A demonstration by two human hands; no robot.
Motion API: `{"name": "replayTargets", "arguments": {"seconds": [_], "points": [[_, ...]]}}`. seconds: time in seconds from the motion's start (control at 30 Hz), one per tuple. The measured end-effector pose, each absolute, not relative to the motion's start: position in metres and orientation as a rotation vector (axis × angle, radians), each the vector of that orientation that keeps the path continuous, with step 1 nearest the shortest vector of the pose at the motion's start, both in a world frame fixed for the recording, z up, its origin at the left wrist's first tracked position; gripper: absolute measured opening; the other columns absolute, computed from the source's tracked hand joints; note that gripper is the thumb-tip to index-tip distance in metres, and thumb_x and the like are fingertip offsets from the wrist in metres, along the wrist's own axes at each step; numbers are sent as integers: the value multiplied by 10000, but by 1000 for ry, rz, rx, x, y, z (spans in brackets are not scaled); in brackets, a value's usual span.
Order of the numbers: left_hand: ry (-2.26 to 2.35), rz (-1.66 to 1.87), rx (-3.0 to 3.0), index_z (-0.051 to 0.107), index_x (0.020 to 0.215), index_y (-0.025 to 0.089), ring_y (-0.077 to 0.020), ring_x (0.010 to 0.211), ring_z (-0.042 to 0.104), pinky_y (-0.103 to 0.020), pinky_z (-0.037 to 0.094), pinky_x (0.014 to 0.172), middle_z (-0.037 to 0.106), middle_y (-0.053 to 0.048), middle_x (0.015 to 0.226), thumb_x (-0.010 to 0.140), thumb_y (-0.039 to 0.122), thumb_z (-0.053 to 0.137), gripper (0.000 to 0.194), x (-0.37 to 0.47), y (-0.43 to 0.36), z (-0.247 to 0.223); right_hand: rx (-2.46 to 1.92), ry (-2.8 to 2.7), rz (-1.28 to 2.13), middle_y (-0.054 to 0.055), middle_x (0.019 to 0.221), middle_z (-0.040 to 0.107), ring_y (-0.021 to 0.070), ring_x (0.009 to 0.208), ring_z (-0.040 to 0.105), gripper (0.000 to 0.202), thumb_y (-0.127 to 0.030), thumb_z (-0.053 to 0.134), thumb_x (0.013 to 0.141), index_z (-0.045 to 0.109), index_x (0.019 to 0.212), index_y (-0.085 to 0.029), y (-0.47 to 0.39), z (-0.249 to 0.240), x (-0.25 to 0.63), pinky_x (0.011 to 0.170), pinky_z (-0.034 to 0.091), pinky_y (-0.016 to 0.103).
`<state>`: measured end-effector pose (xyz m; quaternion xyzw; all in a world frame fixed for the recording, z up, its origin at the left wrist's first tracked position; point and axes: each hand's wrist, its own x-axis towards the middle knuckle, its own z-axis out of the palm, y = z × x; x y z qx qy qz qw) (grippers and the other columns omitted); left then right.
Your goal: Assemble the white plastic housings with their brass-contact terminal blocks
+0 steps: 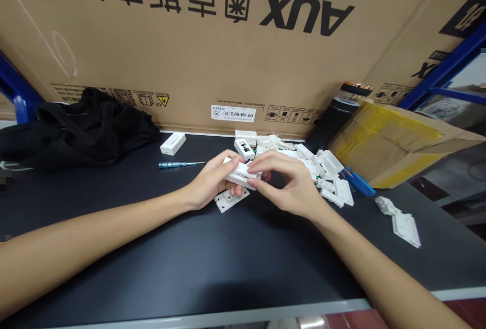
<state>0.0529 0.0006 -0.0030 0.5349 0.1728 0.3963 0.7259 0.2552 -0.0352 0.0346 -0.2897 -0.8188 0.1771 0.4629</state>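
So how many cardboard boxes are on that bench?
2. The big printed box stands along the back; the smaller taped box lies at the right, beside the white parts pile. Others may be out of view.

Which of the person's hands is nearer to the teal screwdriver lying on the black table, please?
Left. The left hand sits just right of the screwdriver, apart from it; the right hand lies farther right, beyond the white part.
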Motion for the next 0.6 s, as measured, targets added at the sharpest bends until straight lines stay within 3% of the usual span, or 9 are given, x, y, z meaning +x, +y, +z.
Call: {"name": "replayTargets", "arguments": {"seconds": [0.23, 0.6], "points": [[346, 856, 1175, 523, 1008, 173, -114, 623, 661, -224, 537, 621, 690, -19, 786, 930, 530, 652, 388, 53, 0, -2, -732, -1956, 373, 75, 948, 743, 184, 850, 669, 142, -113, 744, 827, 749, 941, -197, -34, 32, 249, 621, 530, 309], [403, 873, 1213, 515, 1024, 178, -116, 666, 654, -243, 518, 655, 682, -16, 831, 928, 352, 680, 258, 51, 0, -3, -772, -2055, 438, 68, 1045, 720, 174, 921, 655, 136, -172, 681, 902, 747, 1010, -220, -35, 36, 256, 682, 528, 309]]}}
